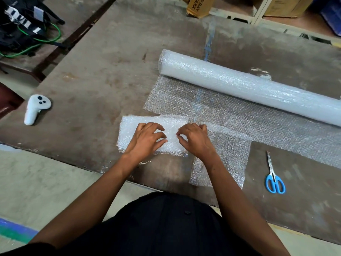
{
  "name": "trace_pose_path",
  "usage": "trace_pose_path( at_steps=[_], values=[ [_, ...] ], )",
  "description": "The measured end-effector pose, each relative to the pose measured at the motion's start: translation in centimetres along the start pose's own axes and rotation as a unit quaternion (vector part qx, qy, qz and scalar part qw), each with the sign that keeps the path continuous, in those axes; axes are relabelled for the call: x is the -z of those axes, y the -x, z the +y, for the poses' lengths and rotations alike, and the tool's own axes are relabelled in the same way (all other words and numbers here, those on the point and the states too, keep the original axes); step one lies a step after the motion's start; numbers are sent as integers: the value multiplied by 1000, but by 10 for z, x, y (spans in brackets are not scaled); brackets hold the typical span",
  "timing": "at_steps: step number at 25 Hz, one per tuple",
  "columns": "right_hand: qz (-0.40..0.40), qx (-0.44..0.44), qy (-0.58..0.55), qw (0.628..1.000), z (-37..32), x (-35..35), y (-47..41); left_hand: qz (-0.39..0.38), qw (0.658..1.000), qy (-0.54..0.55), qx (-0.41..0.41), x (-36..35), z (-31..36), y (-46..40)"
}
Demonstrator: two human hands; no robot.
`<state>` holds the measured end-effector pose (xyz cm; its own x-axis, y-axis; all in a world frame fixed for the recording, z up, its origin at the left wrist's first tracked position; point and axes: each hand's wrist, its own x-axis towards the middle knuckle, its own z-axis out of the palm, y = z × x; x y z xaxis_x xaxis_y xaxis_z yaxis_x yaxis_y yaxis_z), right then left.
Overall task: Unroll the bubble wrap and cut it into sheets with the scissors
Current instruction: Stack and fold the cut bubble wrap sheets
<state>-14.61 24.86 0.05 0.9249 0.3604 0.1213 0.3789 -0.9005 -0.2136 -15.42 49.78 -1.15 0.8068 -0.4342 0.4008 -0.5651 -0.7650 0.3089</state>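
Note:
A long roll of bubble wrap (249, 85) lies across the brown table (103, 85), with an unrolled stretch (258, 122) spread toward me. A folded, thicker cut sheet (132, 126) lies at the near edge. My left hand (145, 139) presses flat on this folded sheet, fingers spread. My right hand (195, 139) rests on the sheet's right side with its fingers curled, pinching the wrap at their tips. Blue-handled scissors (274, 176) lie shut on the table to the right, apart from both hands.
A white handheld controller (35, 109) lies at the table's left. Dark bags with green cable (27, 26) sit on a bench at far left. Cardboard boxes (199, 4) and shelving stand behind the table. The table's front edge runs just below my hands.

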Motion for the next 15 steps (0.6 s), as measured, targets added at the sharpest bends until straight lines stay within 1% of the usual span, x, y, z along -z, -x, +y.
trace_pose_path(
  at_steps=[2,4,7,9,10,12,14,15],
  values=[
    [11,-2,-8,1000,1,3,3,12,999,27,25,3,0,-1],
    [14,-11,12,1000,-2,6,8,21,997,55,53,6,5,-2],
    [19,-29,68,997,-17,5,4,16,995,58,80,3,12,-4],
    [17,-44,57,997,-22,6,-3,13,994,63,92,-2,11,-3],
    [17,-48,33,998,-22,5,-6,15,993,66,93,-4,10,-2],
    [16,-45,-62,997,-16,4,-7,17,994,60,90,-7,6,-1],
    [20,-30,-162,986,-10,8,-7,8,995,54,83,-7,4,-1],
    [26,-22,-184,982,-7,11,-7,3,995,55,77,-5,4,-1]
  ],
)
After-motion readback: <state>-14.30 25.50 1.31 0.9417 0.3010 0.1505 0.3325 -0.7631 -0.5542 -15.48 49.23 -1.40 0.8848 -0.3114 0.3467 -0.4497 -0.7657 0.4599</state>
